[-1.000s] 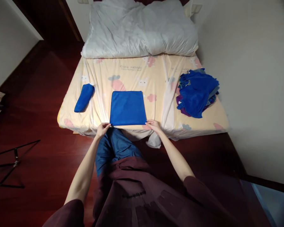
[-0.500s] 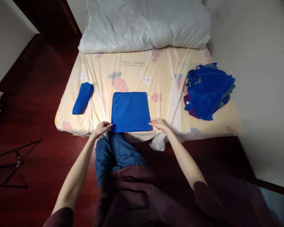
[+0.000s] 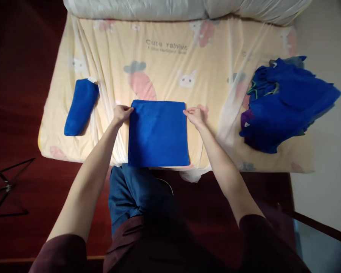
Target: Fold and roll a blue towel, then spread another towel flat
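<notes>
A blue folded cloth (image 3: 158,134) lies flat in a near square at the front edge of the bed, its near edge close to my legs. At its far left corner, my left hand (image 3: 123,114) pinches the edge between thumb and fingers. My right hand (image 3: 195,115) has its thumb and fingers closed at the far right corner. To the left rests a rolled blue cloth bundle (image 3: 82,107) with a small white tag at its top. A loose heap of blue clothes (image 3: 290,102), with some purple and grey showing, lies on the right.
A cream bed cover (image 3: 170,34) with carrot and rabbit prints carries everything, wrinkled on both sides. A pale grey quilt (image 3: 139,9) lies along the far side. A black metal stand (image 3: 8,186) is on the dark red floor at left. A wall borders the right.
Both hands have moved from the cloth's near corners to its far corners. My view has tilted down and come closer to the bed.
</notes>
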### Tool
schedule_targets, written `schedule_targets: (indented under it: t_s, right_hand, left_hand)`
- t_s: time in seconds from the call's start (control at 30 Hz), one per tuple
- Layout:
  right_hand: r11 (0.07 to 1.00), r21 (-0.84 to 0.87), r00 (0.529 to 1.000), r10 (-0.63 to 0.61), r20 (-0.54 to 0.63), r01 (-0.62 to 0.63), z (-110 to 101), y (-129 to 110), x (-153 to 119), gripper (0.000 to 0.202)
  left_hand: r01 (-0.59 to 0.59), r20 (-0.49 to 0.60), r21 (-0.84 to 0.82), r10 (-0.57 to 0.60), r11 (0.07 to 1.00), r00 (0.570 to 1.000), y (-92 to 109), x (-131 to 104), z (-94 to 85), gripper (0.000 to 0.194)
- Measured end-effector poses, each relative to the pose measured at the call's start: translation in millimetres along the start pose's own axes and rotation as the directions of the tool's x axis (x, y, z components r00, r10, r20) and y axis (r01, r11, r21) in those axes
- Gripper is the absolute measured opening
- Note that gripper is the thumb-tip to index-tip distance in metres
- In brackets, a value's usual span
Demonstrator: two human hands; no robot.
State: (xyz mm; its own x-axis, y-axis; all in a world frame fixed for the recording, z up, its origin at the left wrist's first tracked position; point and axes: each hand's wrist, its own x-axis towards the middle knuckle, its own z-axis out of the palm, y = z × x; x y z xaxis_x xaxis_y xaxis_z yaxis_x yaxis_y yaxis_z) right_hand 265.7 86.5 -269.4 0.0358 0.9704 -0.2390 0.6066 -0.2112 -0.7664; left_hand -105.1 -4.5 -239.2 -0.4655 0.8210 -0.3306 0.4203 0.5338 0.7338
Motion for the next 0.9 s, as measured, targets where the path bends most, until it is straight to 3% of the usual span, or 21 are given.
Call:
schedule_targets:
  t_s: [0.1, 0.23, 0.43, 0.67, 0.9]
  right_hand:
    - [0.993, -0.076, 0.995, -0.089, -0.046, 0.085, 6, -2, 30, 0.017]
    - [0.981, -0.13, 0.989, -0.148, -0.026, 0.143, 9, -1, 48, 0.02]
    - [0.982, -0.073, 0.983, -0.179, -0.036, 0.176, 7, 2, 46, 0.032]
    - [0.983, -0.055, 0.983, -0.179, -0.04, 0.177, 5, -2, 50, 0.038]
    - [0.97, -0.137, 0.979, -0.196, 0.058, 0.203, 5, 0, 60, 0.037]
  left_hand:
    - [-0.089, -0.093, 0.083, 0.096, 0.993, 0.991, 5, 24, 7.5, 0.037]
    - [-0.167, -0.046, 0.124, 0.173, 0.978, 0.984, 5, 39, 8.8, 0.04]
    - [-0.187, -0.059, 0.163, 0.199, 0.969, 0.978, 2, 48, 7.9, 0.038]
    - [-0.185, -0.107, 0.184, 0.207, 0.965, 0.973, 13, 60, 13.5, 0.034]
    - [-0.207, 0.025, 0.234, 0.207, 0.95, 0.978, 15, 61, 12.3, 0.027]
